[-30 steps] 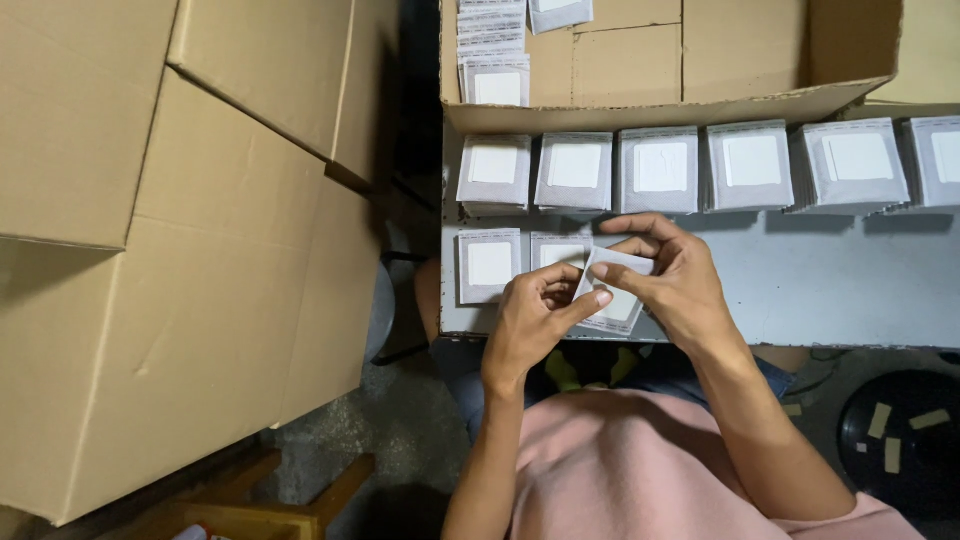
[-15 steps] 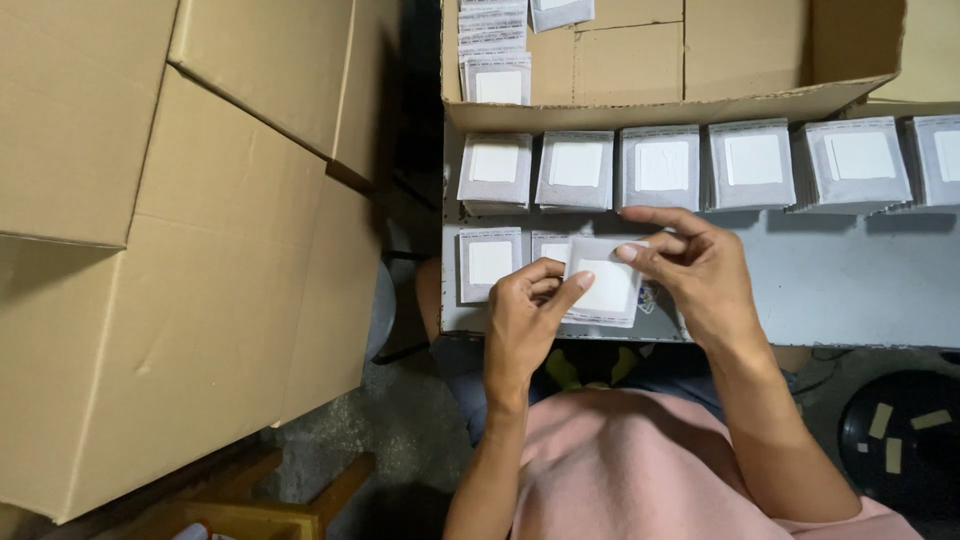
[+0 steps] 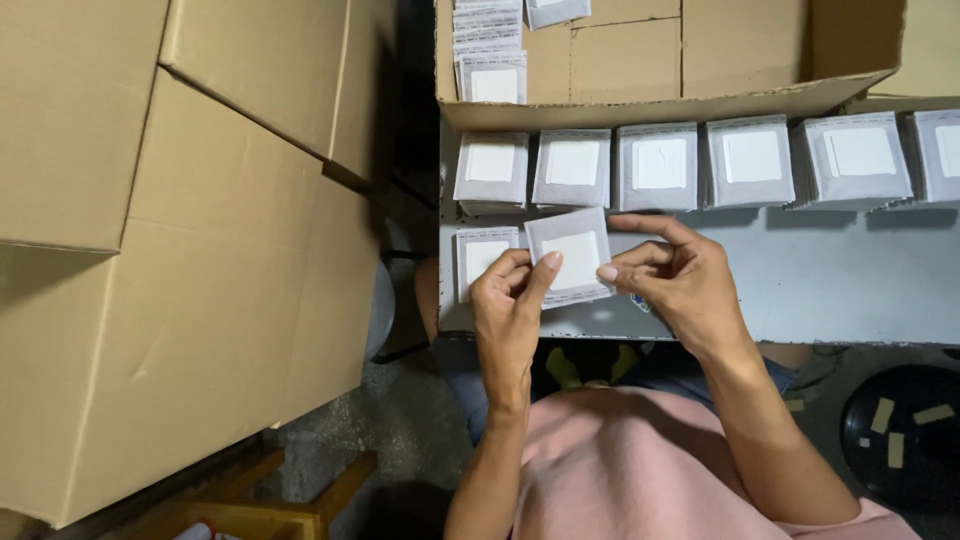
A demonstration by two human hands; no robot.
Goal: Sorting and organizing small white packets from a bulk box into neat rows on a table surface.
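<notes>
Both hands pinch one flat white packet over the grey tabletop's near-left corner: left hand thumb on its lower-left, right hand fingertips on its right edge; seemingly mid-sorting, it wants careful alignment onto the stack beside it

I see the left hand and right hand pinching one small grey pouch with a white square face between them, flat toward the camera, above the grey surface. Just left of it another pouch lies on that surface, and beyond runs a row of pouch stacks. An open cardboard box behind holds more pouches, and large cartons stand on my left.
</notes>
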